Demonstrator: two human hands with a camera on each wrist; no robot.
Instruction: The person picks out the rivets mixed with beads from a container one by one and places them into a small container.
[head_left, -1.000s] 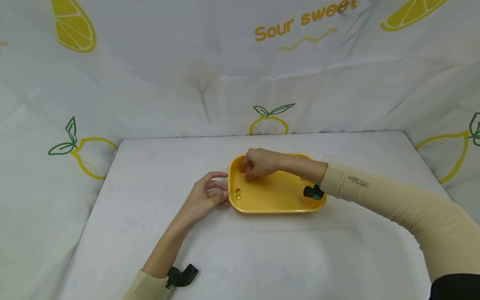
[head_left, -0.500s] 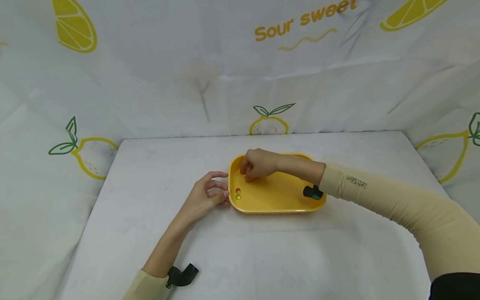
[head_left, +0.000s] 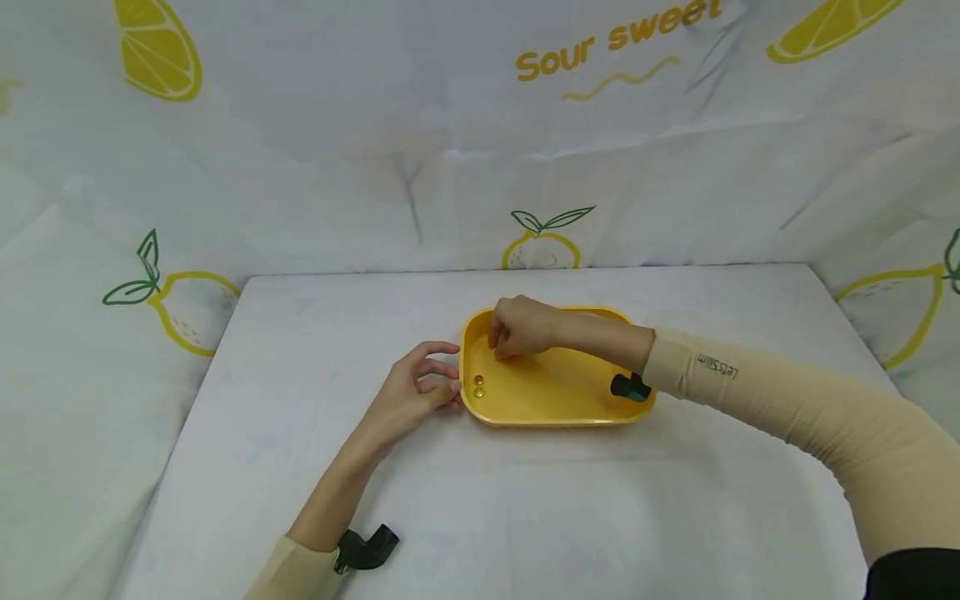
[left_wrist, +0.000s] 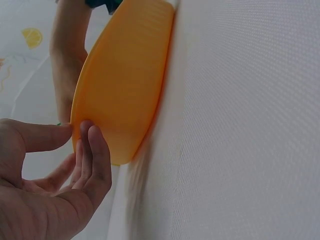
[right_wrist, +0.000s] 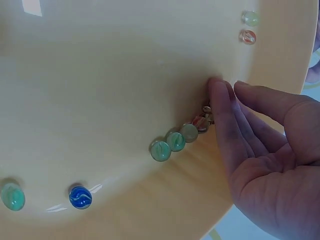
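Observation:
A yellow tray (head_left: 555, 404) lies on the white table with glass marbles inside. My right hand (head_left: 522, 323) reaches into its far left part. Seen from the right wrist, that hand's fairly straight fingers stand against the end of a curved row of several marbles (right_wrist: 175, 141) along the tray's side; the thumb is apart from the fingers. Partly behind the fingertips, the last small marbles are hidden. My left hand (head_left: 414, 387) is at the tray's left end, its thumb tip at the rim and loosely bent fingers by the outer wall in the left wrist view.
Two small marbles, one greenish (right_wrist: 251, 18) and one orange-red (right_wrist: 248, 36), sit near the tray's left end. A blue swirled marble (right_wrist: 80, 197) and a green marble (right_wrist: 13, 196) lie apart from the row. A lemon-print cloth (head_left: 337, 167) hangs behind the table.
The head view has shifted slightly. Both hands and the tray keep nearly the same positions, and the two marbles at the left end stay where they were.

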